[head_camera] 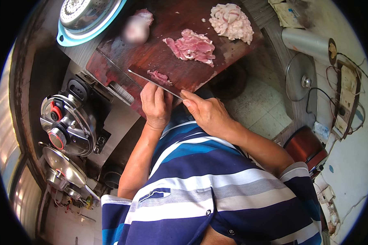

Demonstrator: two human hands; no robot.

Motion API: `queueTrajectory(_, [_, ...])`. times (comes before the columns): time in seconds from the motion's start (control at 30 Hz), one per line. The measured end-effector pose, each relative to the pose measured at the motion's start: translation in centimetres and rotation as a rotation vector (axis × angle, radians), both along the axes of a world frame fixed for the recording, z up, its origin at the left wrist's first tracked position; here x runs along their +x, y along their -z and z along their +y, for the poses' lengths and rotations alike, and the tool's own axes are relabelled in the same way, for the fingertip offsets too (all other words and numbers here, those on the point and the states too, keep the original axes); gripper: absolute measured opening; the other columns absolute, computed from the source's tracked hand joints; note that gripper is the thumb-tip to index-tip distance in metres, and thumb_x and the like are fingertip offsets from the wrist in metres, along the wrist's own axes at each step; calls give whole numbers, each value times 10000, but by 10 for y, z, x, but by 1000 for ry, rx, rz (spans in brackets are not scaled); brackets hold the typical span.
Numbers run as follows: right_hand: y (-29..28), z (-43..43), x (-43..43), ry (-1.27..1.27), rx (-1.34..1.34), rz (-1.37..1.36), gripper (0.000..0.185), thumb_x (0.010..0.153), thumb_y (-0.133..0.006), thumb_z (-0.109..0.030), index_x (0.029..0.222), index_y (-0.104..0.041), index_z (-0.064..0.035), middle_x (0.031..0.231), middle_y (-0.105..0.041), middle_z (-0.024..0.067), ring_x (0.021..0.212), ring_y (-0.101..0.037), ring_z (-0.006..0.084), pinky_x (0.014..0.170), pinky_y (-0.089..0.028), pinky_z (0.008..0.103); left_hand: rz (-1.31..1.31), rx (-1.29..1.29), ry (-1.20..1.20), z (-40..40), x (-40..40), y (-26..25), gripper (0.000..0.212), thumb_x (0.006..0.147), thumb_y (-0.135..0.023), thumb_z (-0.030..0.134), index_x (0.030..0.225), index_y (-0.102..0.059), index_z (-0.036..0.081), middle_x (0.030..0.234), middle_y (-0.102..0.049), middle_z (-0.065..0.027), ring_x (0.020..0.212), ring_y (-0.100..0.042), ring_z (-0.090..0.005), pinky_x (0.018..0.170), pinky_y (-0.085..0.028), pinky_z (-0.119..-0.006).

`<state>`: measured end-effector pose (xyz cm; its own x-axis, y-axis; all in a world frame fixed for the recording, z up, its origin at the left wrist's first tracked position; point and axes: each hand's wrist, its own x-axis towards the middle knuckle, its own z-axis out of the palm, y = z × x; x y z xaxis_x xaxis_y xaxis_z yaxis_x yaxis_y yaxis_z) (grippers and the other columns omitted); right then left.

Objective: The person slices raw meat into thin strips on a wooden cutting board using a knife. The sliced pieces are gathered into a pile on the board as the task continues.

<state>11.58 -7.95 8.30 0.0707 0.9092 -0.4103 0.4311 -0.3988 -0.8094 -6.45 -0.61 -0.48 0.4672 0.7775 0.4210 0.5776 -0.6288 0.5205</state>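
Note:
My right hand point(207, 116) grips a knife point(141, 77) by its handle end, and the blade slants up to the left over a dark red wooden cutting board point(187, 76). My left hand point(156, 105) is curled against the near side of the blade, at the board's front edge. Whatever its fingers may hold is hidden. Just beyond the blade lie a few thin meat slices point(159, 77). Farther back sits a pile of sliced pink meat point(191, 47). A heap of pale fatty pieces point(231, 23) is at the far right, and a larger meat piece point(144, 16), partly blurred, at the far left.
A metal colander with a blue rim point(93, 36) stands left of the board. Below it are a pressure cooker point(69, 125) and a steel pan point(64, 167). On the right are a glass lid point(297, 76), a metal cylinder point(306, 43), a power strip point(345, 101) with cables and a red pot point(303, 147).

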Motion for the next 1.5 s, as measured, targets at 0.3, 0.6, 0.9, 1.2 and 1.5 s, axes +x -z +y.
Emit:
queueTrajectory(0.3, [-14, -34, 16, 9, -69, -72, 387, 1106, -561, -284, 1354, -668, -8, 991, -746, 273, 925, -758, 432, 768, -601, 461, 11, 22, -32, 0, 3, -5, 358, 763, -791, -36, 1101, -678, -15, 1171, -662, -192, 1064, -667, -391, 926, -544, -465])
queueTrajectory(0.6, [8, 3, 69, 218, -77, 160, 546, 1130, -511, -455, 863, -608, 12, 634, -472, 102, 625, -432, 139, 590, -438, 359, -23, 26, -47, 1, 9, -7, 339, 768, -783, -75, 1079, -677, 12, 1083, -658, -153, 1006, -661, -360, 895, -543, -450])
queueTrajectory(0.9, [-14, 4, 65, 520, -274, 551, 671, 1127, -435, -573, 669, -480, -85, 556, -464, -1, 417, -398, 73, 395, -323, 258, -18, 48, -40, 3, 4, -20, 328, 785, -800, -82, 1078, -687, 11, 1097, -670, -160, 1017, -665, -355, 895, -553, -432])
queueTrajectory(1.2, [-8, -19, 18, 74, 47, 111, 408, 1108, -560, -308, 1366, -654, -6, 909, -730, 262, 858, -741, 448, 700, -581, 445, -1, 16, 28, 0, -3, -8, 337, 776, -802, -35, 1094, -696, -5, 1155, -667, -177, 1065, -664, -391, 936, -540, -474])
queueTrajectory(1.5, [-8, -42, 13, 34, 75, 30, 398, 1092, -592, -280, 1340, -649, 26, 1026, -773, 221, 894, -766, 404, 748, -609, 444, 54, -32, 60, -3, -10, -2, 406, 753, -791, 26, 1143, -682, -16, 1223, -653, -212, 1124, -644, -426, 969, -521, -510])
